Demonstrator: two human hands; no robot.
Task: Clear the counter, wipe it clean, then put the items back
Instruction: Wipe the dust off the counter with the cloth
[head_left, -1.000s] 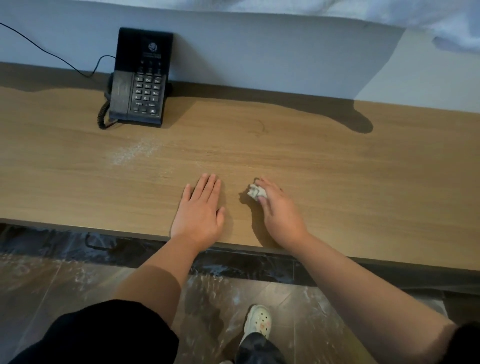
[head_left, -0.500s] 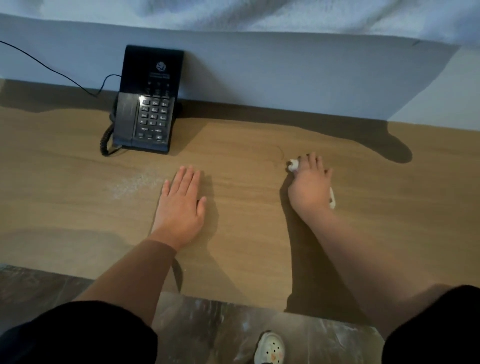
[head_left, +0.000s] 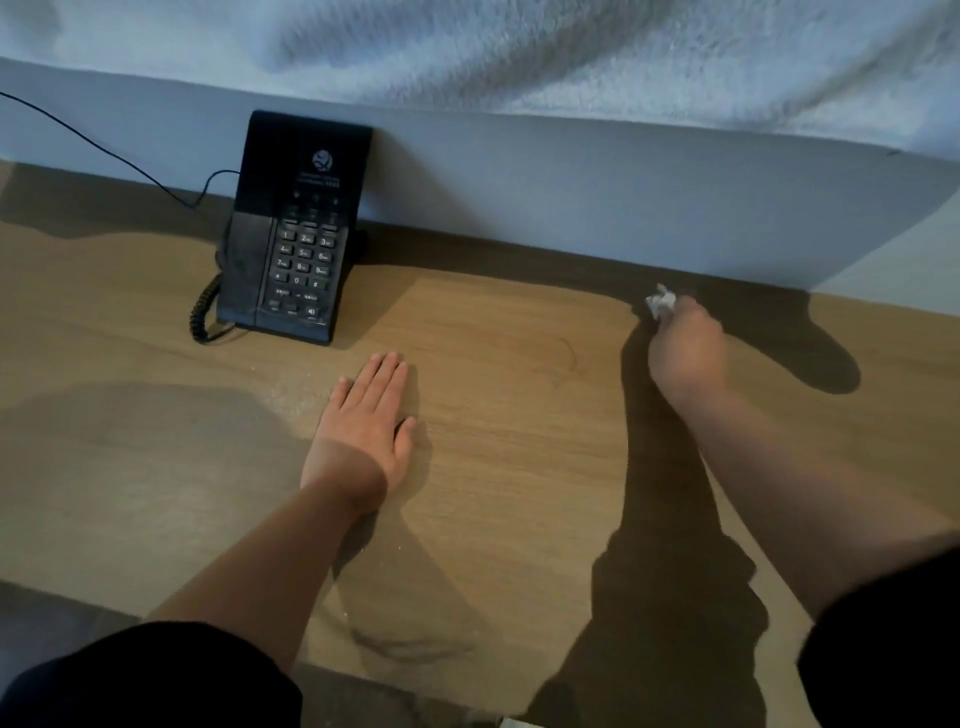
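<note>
Wipe step. Right hand (head_left: 685, 348) is right of centre in the frame, up against the back wall, its fingers pinching a small white wad (head_left: 661, 301). It's blurred there, so I can't tell tissue from cloth. Left hand (head_left: 363, 421) lies flat mid-frame on the surface (head_left: 519, 493), fingers (head_left: 387, 374) straight and pressed together, bracing.

Phone (head_left: 296, 234) sits upper left against the wall. A pale dust patch (head_left: 291, 389) lies just below it, touching the left hand's outer edge.

To do it well:
- Wad is tiny, so press it flatter under more fingertips for better coverage per pass.
- Run overlapping strokes from the wall toward the front edge, working leftward.
- Lift the left hand off before reaching the dust, or it smears.
- Probably move the phone and wipe under it, minding the cord (head_left: 202, 312).
</note>
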